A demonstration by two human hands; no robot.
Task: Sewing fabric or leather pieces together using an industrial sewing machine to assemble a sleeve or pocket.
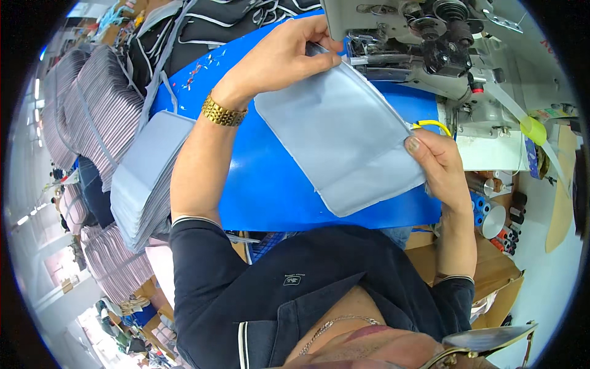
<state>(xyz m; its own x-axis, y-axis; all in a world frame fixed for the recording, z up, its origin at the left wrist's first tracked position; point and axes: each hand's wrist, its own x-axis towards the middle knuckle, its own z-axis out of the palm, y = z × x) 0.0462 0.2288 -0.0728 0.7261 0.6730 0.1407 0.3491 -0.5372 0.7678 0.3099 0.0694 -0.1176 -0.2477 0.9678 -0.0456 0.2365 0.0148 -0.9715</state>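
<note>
A light grey-blue fabric panel (338, 135) with rounded corners and a stitched edge is held over the blue table (246, 197). My left hand (289, 55) pinches its far corner, close to the sewing machine (430, 52), with thumb on top and fingers partly behind. My right hand (437, 163) grips the panel's right edge, thumb on the upper face and fingers hidden beneath. Its far right edge runs beside the machine's presser area, and I cannot tell whether it touches the needle parts.
To the left lies a stack of similar grey panels (150, 166), with tied bundles (92, 104) behind it. Black pieces with white edging (215, 24) are heaped at the far side. Thread spools (507, 237) and a cardboard box (498, 277) are at the right.
</note>
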